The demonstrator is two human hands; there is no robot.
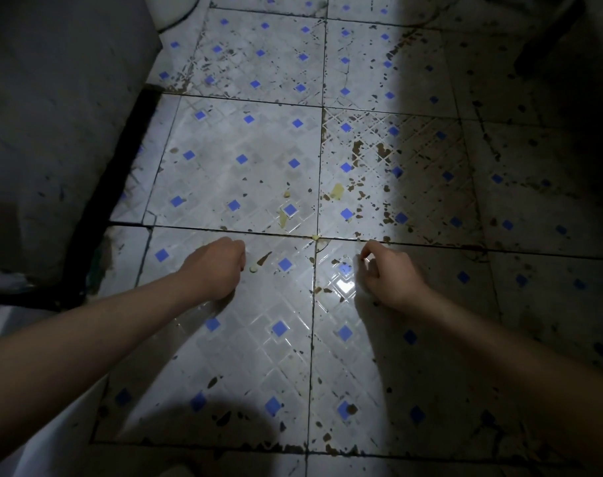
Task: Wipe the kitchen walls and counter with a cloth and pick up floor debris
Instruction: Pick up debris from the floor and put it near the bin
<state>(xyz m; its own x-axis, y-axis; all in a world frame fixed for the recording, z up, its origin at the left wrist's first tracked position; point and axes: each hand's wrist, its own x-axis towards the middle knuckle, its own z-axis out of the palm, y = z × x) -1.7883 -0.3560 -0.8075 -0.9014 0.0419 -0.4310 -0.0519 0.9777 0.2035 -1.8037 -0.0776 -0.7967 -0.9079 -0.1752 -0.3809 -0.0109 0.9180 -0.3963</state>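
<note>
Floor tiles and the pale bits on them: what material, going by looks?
Floor tiles: glazed ceramic by the look, glossy; they mirror the light, with dark grout lines and chipped glaze. Pale bits: soft yellowish lumps, possibly food scraps; too small to tell.

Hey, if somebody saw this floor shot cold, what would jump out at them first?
Two bare hands reach down to the tiled floor: the left hand curled beside a pale yellowish crumb, the right hand with fingertips pinched together near the dark grout line. Next come the blue diamond insets and the brown stains, thickest on the tiles ahead and to the right.
</note>
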